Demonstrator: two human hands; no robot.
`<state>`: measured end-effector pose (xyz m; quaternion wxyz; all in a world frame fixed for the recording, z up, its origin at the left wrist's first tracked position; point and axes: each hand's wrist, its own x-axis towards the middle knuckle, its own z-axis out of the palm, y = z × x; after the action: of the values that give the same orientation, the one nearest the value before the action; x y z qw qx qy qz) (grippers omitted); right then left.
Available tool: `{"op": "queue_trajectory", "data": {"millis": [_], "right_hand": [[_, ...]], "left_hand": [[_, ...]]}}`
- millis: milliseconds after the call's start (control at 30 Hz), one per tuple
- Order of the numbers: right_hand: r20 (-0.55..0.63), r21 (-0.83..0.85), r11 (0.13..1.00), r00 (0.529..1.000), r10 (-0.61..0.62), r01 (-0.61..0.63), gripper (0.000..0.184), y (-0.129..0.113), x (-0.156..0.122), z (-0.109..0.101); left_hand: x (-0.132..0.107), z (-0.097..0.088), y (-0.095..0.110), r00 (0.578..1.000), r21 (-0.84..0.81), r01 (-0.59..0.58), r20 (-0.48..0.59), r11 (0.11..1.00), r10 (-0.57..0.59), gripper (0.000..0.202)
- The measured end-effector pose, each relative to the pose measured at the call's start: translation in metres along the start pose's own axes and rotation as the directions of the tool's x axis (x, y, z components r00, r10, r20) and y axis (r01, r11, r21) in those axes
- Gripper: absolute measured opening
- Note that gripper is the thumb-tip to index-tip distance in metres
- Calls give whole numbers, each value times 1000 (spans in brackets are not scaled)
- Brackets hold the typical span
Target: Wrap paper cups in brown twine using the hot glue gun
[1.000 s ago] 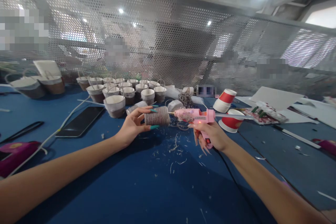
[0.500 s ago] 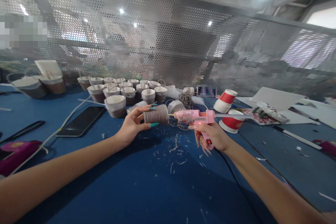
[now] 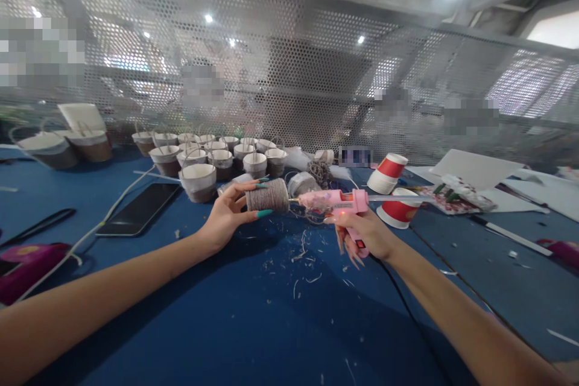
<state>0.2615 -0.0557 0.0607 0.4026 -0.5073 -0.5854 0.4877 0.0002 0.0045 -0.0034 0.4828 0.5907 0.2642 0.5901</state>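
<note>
My left hand (image 3: 228,211) is closed round a cup wrapped in grey-brown cord (image 3: 268,196), which lies on its side in the air above the table. Its thumb and fingers grip the cup from below and above. In my right hand (image 3: 364,232) is a pink hot glue gun (image 3: 337,200), with a clear glue stick (image 3: 398,198) poking out of its back. The gun's nozzle points left and meets, or nearly meets, the cup's right end. An orange light glows on the gun. Behind the nozzle lies a roll of clear tape (image 3: 303,184).
Several small cups with cord handles (image 3: 199,181) stand at the back left, near a black phone (image 3: 139,210). Red and white paper cups (image 3: 398,212) stand right of the gun. Cord scraps litter the blue table (image 3: 271,338). A perforated metal screen (image 3: 312,72) rises behind.
Hardly anything differs. The cup and the glue gun sit very slightly further left in the view, along with most of the scene; both grips are the same.
</note>
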Motion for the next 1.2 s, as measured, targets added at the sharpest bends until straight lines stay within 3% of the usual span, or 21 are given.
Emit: {"op": "queue_trajectory", "data": {"millis": [567, 633, 700, 767, 867, 933, 1000, 1100, 1200], "right_hand": [[-33, -27, 999, 999, -29, 29, 33, 1, 0, -3], [-46, -74, 995, 997, -64, 61, 35, 2, 2, -5], [-132, -219, 970, 982, -132, 101, 35, 3, 5, -9], [-294, -489, 868, 920, -259, 88, 30, 4, 8, -16], [-474, -806, 558, 778, -412, -196, 24, 7, 12, -33], [-571, -801, 433, 745, -345, -413, 36, 13, 14, -46], [-638, -753, 399, 730, -246, -523, 51, 19, 16, -55], [-582, -804, 356, 752, -308, -477, 54, 26, 19, -57], [-329, -923, 347, 812, -482, -168, 42, 24, 20, -42]], "left_hand": [[-1, -1, -2, 998, -40, 4, 69, 999, -1, 46], [-1, 0, -1, 998, -37, 22, 66, 999, -20, 47], [-1, 1, 1, 997, -33, 56, 54, 998, -54, 48], [-2, 1, 3, 994, -36, 105, 41, 994, -103, 50], [-3, 2, 5, 987, -56, 160, 37, 986, -158, 50], [-4, 3, 7, 982, -70, 184, 45, 980, -181, 49], [-4, 4, 9, 977, -80, 207, 62, 975, -203, 48], [-5, 5, 12, 962, -117, 260, 114, 959, -247, 46], [-5, 7, 14, 941, -173, 317, 177, 932, -288, 45]]}}
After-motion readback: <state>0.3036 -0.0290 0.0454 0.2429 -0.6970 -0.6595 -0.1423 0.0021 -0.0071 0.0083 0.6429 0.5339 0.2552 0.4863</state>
